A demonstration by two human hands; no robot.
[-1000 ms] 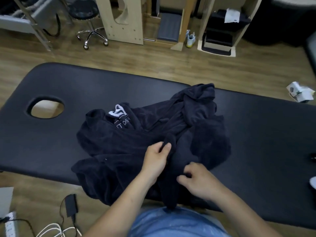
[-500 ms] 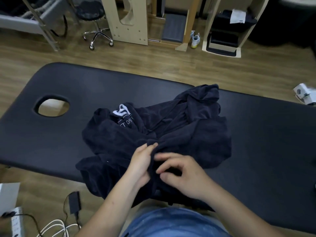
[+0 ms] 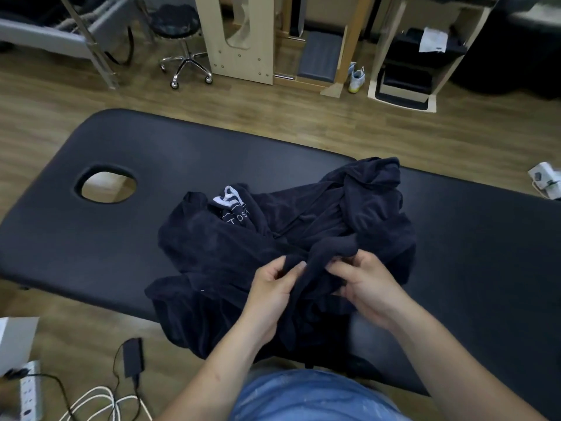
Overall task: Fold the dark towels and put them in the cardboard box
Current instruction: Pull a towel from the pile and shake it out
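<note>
One crumpled heap of dark towels (image 3: 243,253) is lying on the single black massage table (image 3: 151,153), its near edge hanging over the table's 6 o'clock side; how many towels make it up cannot be told. Two hands are working at the heap's 5 o'clock part. The left hand (image 3: 273,287) is pinching a raised fold with curled fingers, and the right hand (image 3: 367,284) is gripping the same ridge at its 3 o'clock. One oval hole (image 3: 106,185) is sitting at the heap's 9 o'clock. One wheeled stool (image 3: 179,28) is standing at 11 o'clock on the floor.
</note>
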